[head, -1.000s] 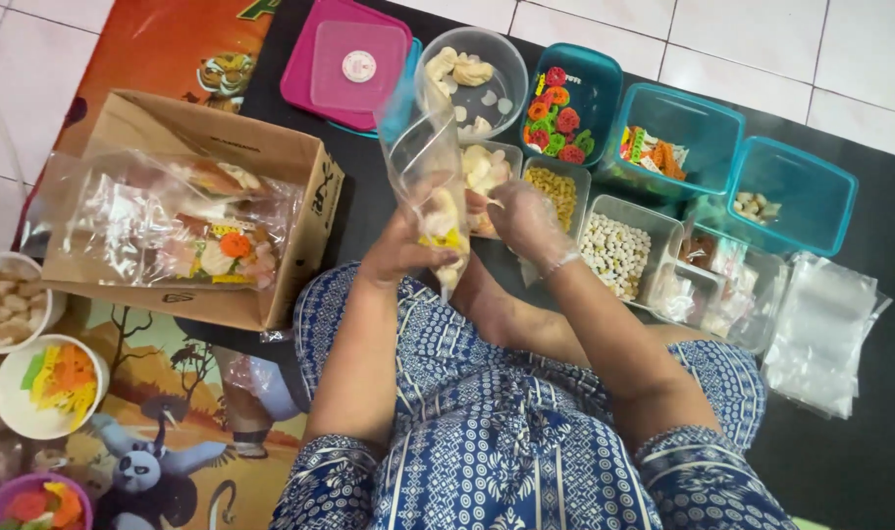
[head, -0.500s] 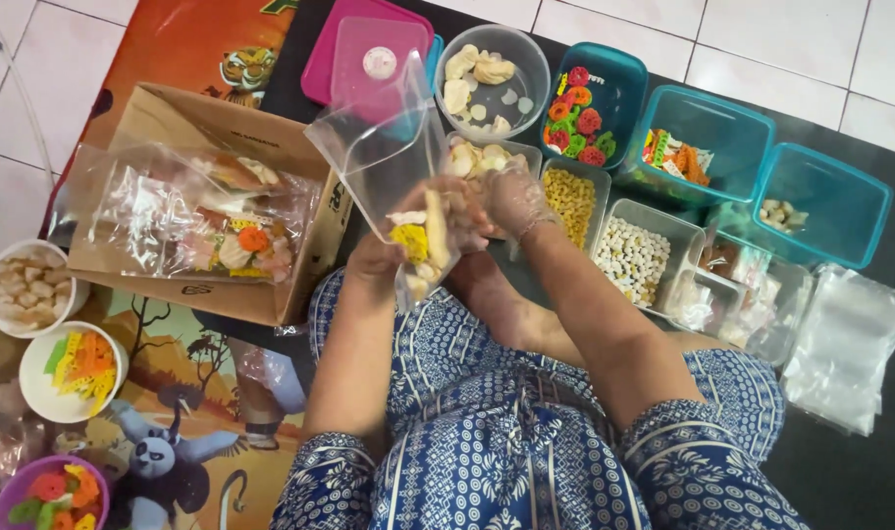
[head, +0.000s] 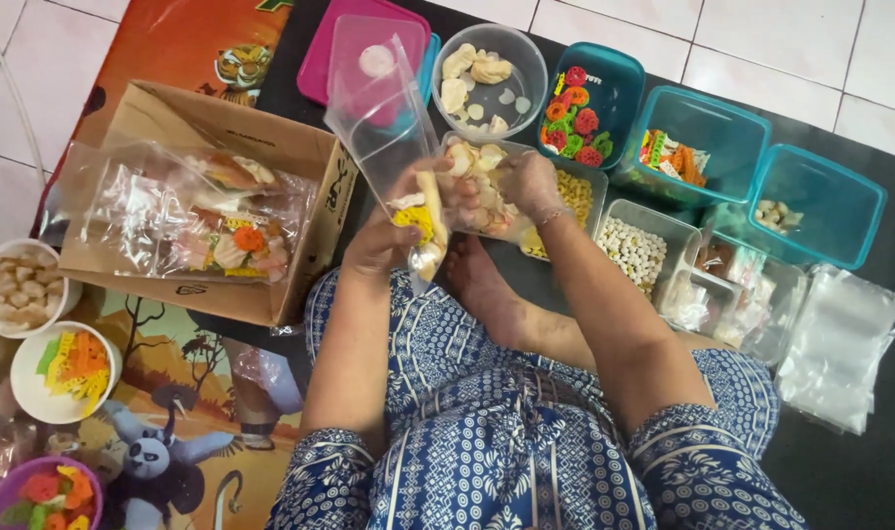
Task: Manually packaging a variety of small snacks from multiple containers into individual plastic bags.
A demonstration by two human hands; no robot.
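Since the earlier frame, my right hand (head: 526, 186) has moved from the bag's side to the clear rectangular tub (head: 487, 186) of pale crackers, and the clear plastic bag (head: 394, 137) now stands more upright. I record my left hand (head: 384, 240) closed around the lower part of that bag, which holds pale and yellow cracker pieces near its bottom and has its open mouth pointing to the far side. The bag sits at centre, just right of the cardboard box (head: 271, 147). My right hand wears a thin clear glove and rests over the tub's contents with fingers curled; I cannot tell whether it grips any pieces. Far of the tub I note a round clear bowl (head: 526, 49) with pale crackers and a pink lid (head: 320, 69). To the right stand teal containers (head: 703, 123) with coloured snacks, a tub of small white pieces (head: 629, 255), and a stack of empty clear bags (head: 840, 344). Filled bags (head: 173, 216) lie in the cardboard box at left.
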